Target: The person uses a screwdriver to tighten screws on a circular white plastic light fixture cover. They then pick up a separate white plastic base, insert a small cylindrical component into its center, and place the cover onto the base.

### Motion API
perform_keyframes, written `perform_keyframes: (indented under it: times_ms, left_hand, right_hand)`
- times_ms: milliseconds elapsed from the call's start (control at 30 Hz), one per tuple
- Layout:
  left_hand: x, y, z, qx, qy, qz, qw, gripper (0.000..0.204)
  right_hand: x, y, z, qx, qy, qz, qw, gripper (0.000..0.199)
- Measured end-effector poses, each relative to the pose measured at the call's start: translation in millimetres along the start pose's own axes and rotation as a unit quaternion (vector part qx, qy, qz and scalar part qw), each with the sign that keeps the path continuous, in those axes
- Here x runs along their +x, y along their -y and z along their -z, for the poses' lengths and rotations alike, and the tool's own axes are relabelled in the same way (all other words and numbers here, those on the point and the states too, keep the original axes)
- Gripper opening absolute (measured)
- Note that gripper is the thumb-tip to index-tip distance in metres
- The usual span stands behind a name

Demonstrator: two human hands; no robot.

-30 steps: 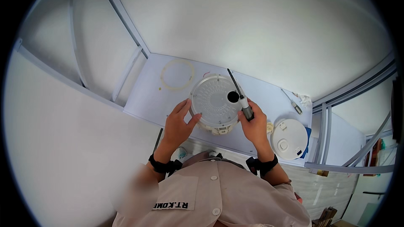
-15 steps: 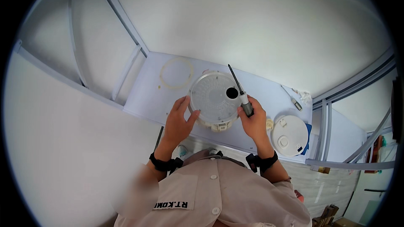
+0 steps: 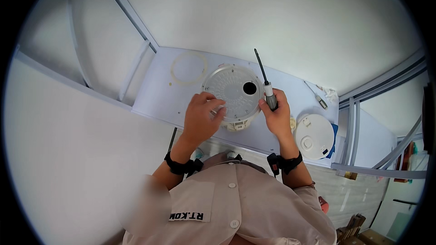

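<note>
In front of me on the table sits a round white appliance base topped by a clear, translucent disc. The disc has a black round opening on its right side and small screws along its rim. My left hand is over the disc's lower left part, fingers apart and bent, with nothing seen in them. My right hand is at the disc's right edge, gripping a screwdriver by its grey and white handle. The dark shaft points up and away from me.
A thin yellowish ring lies at the table's far left, near a small yellow piece. On the right are a round white device over something blue, a second screwdriver and a crumpled white scrap. Metal frame bars flank the table.
My left hand has come off the disc's left edge and moved right, over the disc. My right hand has risen slightly with the screwdriver, whose shaft now stands more upright.
</note>
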State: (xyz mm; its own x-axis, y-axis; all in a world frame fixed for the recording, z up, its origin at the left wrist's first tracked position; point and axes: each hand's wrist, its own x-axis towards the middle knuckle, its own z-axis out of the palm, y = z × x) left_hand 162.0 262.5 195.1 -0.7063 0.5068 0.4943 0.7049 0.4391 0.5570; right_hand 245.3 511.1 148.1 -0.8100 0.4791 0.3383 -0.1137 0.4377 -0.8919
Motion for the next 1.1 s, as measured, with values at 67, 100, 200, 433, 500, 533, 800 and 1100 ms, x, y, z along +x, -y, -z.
perform_keyframes:
  times_ms: [67, 100, 200, 433, 500, 533, 800, 1100]
  left_hand:
    - [3, -10, -5, 0.006, 0.037, -0.024, 0.999, 0.015]
    - [4, -12, -8, 0.01, 0.046, -0.03, 0.998, 0.014]
    - [6, -16, -14, 0.015, 0.074, -0.036, 0.997, 0.011]
    - [13, -19, -19, -0.001, 0.119, -0.021, 0.993, 0.007]
    - [16, -20, -19, -0.002, 0.131, -0.024, 0.991, 0.007]
    - [19, -20, -20, -0.001, 0.14, -0.024, 0.99, 0.007]
    - [24, -19, -23, 0.058, 0.158, -0.063, 0.984, 0.012]
    - [25, -30, -15, -0.211, 0.116, 0.193, 0.951, 0.009]
  right_hand:
    - [-4, 3, 1, -0.007, 0.003, 0.001, 1.0, 0.03]
    - [-6, 7, 3, -0.012, 0.012, -0.017, 1.0, 0.03]
    - [-12, 19, 9, -0.015, 0.027, -0.052, 0.998, 0.029]
    - [-20, 24, 17, -0.006, 0.021, -0.055, 0.998, 0.029]
    - [-22, 24, 18, -0.004, 0.02, -0.058, 0.998, 0.029]
    - [-22, 24, 19, -0.004, 0.02, -0.058, 0.998, 0.029]
    - [-28, 22, 25, 0.009, 0.011, -0.052, 0.999, 0.029]
    - [-32, 23, 30, 0.032, 0.023, -0.071, 0.997, 0.031]
